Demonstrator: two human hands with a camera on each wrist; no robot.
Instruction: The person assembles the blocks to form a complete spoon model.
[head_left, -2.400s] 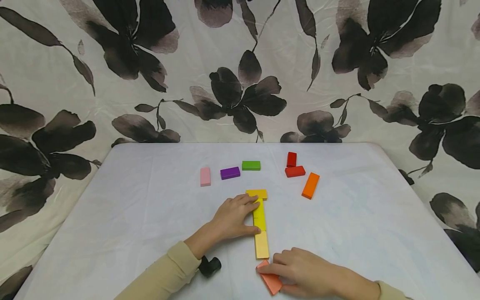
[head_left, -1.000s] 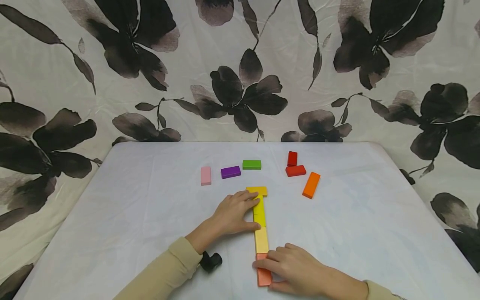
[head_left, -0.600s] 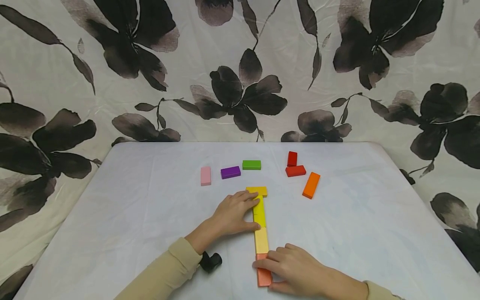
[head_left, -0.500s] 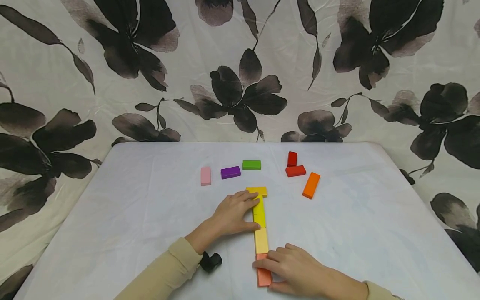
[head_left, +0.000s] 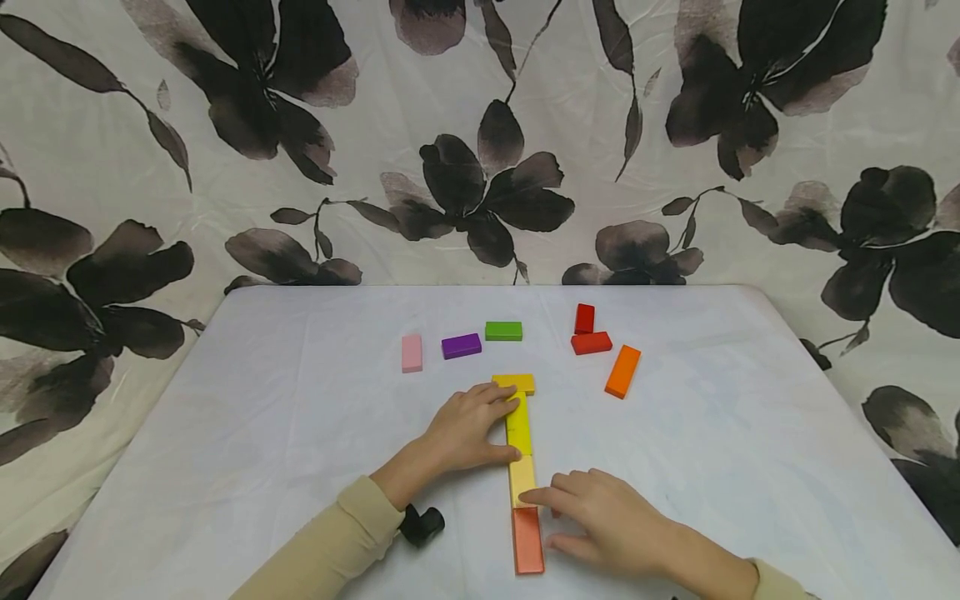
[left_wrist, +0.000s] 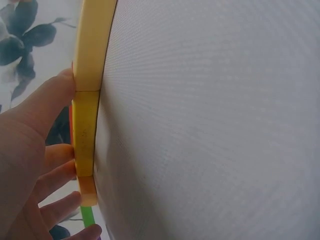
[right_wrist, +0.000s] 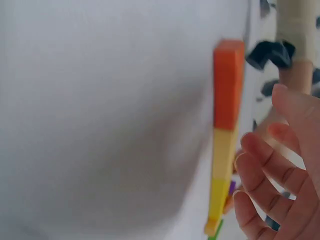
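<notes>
A column of wooden blocks runs down the table's middle: a golden-yellow block [head_left: 523,382] lies crosswise at the far end, then a bright yellow block [head_left: 519,435], a pale yellow block [head_left: 521,477] and a coral block [head_left: 528,543], end to end. My left hand [head_left: 467,429] rests along the column's left side; its thumb touches near the seam of the two yellow blocks, its fingertips lie farther up. My right hand [head_left: 615,521] has spread, loose fingers and holds nothing. Its index fingertip overlaps the pale yellow block's near end, while the right wrist view shows its fingers apart from the coral block [right_wrist: 227,90].
Behind the column lie a pink block [head_left: 411,353], a purple block [head_left: 461,346] and a green block [head_left: 503,332]. Two red blocks [head_left: 591,342] and an orange block [head_left: 622,372] lie at the back right. A black wrist camera [head_left: 422,526] sits by the left sleeve.
The coral block was turned from a slant and set straight against the pale yellow block. The right hand then let it go and moved slightly up. The left hand has stayed almost still.
</notes>
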